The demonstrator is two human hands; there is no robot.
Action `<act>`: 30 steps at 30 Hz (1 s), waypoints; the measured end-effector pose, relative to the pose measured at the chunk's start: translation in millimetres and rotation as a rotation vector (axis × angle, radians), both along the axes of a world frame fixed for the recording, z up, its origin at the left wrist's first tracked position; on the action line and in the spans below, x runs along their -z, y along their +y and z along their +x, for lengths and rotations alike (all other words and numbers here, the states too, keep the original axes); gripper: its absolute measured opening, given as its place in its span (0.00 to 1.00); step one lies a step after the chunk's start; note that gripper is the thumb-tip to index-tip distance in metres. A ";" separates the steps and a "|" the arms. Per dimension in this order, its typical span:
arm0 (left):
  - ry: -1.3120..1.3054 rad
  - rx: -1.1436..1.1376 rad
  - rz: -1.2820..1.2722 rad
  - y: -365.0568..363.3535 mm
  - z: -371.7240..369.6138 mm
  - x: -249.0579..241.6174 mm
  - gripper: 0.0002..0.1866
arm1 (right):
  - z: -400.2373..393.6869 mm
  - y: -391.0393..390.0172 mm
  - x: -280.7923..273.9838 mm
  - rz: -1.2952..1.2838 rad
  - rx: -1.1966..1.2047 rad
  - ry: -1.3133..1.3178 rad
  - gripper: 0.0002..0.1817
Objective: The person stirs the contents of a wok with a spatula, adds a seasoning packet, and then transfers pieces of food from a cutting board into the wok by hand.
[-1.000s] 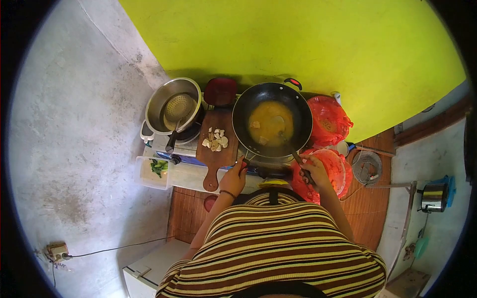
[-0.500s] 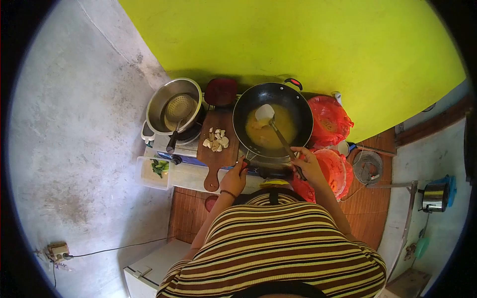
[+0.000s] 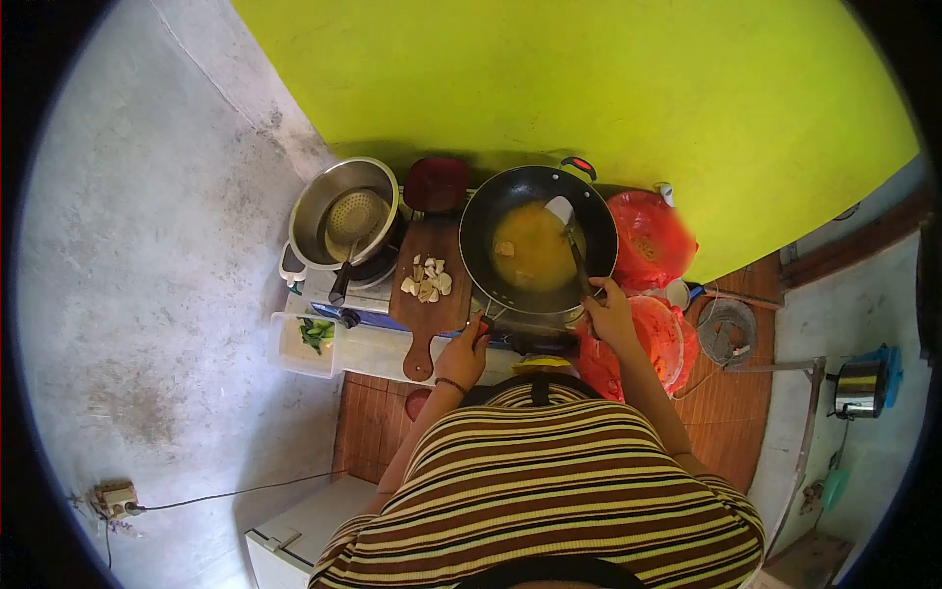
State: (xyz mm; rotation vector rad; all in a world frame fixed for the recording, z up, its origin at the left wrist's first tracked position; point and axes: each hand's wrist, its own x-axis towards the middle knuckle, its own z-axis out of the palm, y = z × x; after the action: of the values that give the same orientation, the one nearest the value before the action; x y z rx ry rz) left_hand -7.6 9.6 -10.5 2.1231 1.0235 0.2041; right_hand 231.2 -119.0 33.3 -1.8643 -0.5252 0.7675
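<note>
A dark wok (image 3: 481, 211) with yellowish broth (image 3: 535, 257) in it stands on the stove. My left hand (image 3: 461, 355) is closed around the wok's handle (image 3: 488, 319), near the cutting board. In my right hand (image 3: 608, 314) is the handle of a spatula (image 3: 576, 253); its pale blade lies at the right side of the broth. A small light brown piece (image 3: 504, 248) floats at the left of the broth. Just left of the wok, a wooden cutting board (image 3: 432, 319) carries several whitish, chopped chunks (image 3: 426, 280).
A steel pot (image 3: 306, 204) with a perforated ladle (image 3: 355, 216) in it stands at the left. A plastic container (image 3: 294, 358) holds green leaves. Red plastic bags (image 3: 653, 240) cover vessels at the right. Behind is a green wall (image 3: 589, 79).
The spatula has swung to the right and its blade moved from the middle of the wok to its right side. My right hand has shifted slightly upward. My left hand stays on the handle.
</note>
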 end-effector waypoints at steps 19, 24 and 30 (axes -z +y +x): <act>0.011 0.018 0.008 1.4 0.2 -0.2 0.26 | -9.2 -20.9 -16.4 0.152 -0.145 0.448 0.20; -0.020 0.023 0.020 1.4 0.7 -3.2 0.26 | -12.1 -40.1 -24.8 0.018 -0.257 -0.068 0.21; 0.032 0.012 0.007 0.8 1.2 -5.6 0.26 | -11.9 -63.5 -71.6 -0.089 -0.356 -0.454 0.23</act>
State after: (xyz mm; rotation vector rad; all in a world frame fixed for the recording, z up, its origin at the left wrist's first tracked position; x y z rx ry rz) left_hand -6.4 10.4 -4.9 2.1447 1.0300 0.1693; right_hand 219.3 -182.5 105.0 -2.0641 -1.1497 0.5967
